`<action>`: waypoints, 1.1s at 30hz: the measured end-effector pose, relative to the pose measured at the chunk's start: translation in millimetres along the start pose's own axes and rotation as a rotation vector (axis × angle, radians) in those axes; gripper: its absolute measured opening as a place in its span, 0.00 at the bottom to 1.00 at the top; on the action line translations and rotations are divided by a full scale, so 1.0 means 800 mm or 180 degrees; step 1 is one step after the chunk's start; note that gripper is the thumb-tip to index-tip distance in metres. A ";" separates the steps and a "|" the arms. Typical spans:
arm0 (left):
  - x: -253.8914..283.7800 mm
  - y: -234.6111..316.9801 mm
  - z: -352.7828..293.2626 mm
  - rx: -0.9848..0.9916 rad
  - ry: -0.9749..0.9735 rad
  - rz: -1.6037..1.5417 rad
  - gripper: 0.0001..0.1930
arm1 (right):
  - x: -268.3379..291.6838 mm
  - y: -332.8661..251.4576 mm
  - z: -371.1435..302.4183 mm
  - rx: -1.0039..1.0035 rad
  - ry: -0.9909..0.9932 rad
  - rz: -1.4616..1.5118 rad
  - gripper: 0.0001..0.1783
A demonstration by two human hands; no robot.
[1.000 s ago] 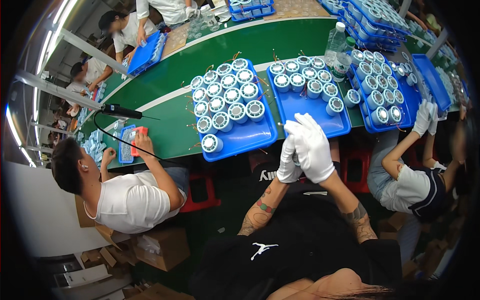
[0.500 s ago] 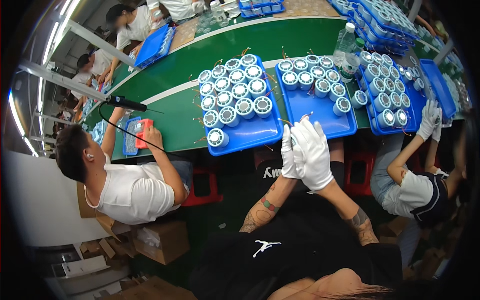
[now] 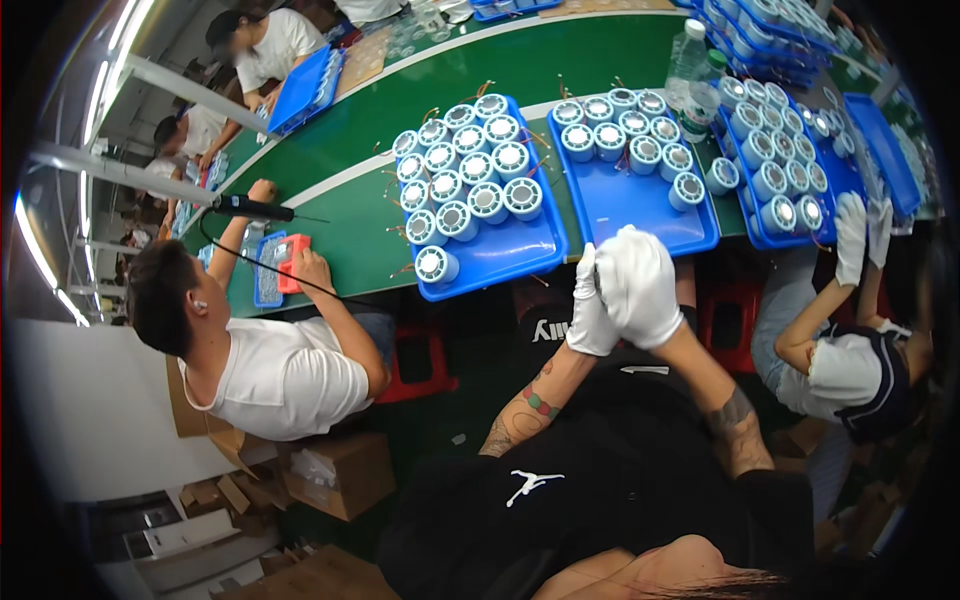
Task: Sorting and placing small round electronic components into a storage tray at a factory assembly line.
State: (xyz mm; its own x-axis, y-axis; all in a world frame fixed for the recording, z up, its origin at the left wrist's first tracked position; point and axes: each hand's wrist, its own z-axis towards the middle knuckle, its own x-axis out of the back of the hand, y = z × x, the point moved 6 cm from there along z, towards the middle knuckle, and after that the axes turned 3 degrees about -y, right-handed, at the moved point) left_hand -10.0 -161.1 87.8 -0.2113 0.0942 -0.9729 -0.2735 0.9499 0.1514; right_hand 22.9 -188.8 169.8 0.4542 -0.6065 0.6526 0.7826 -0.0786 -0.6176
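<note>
Bench [image 3: 340, 245] busy in a workroom

Light-blue cylinders [image 3: 645, 154] lined the far and right edges of the middle blue tray [image 3: 635, 212]; a co-worker [image 3: 280, 370] sat leftward. By its near-left corner, left hand [image 3: 592, 318] and right hand [image 3: 643, 285] pressed together, contents impossible to tell. Half a second earlier, the right's fingers stretched straighter

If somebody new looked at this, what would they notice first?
Probably the white-gloved left hand and right hand, held together near the middle. Just beyond them, bright blue trays with rows of pale-blue cylinders stand out on the green table. Over on the left sits a person in a white top.
</note>
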 end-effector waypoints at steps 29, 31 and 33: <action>0.050 0.009 -0.007 -0.0272 0.0548 -0.0375 0.14 | -0.031 0.052 0.029 -0.0412 -0.1077 -0.0250 0.11; 0.055 0.024 -0.004 -0.0409 -0.0011 -0.0524 0.14 | -0.029 0.012 0.019 0.0048 -0.0133 -0.0239 0.13; 0.026 0.031 -0.012 -0.0611 0.0035 0.0264 0.16 | -0.017 -0.019 -0.005 0.0382 0.0810 -0.0213 0.15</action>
State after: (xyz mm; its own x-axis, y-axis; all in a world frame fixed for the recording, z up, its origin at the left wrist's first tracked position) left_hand -29.9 -138.3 73.0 -0.2504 0.1654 -0.9539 -0.4285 0.8646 0.2624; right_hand 3.2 -182.3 168.4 0.2903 -0.7834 0.5496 0.8588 -0.0399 -0.5107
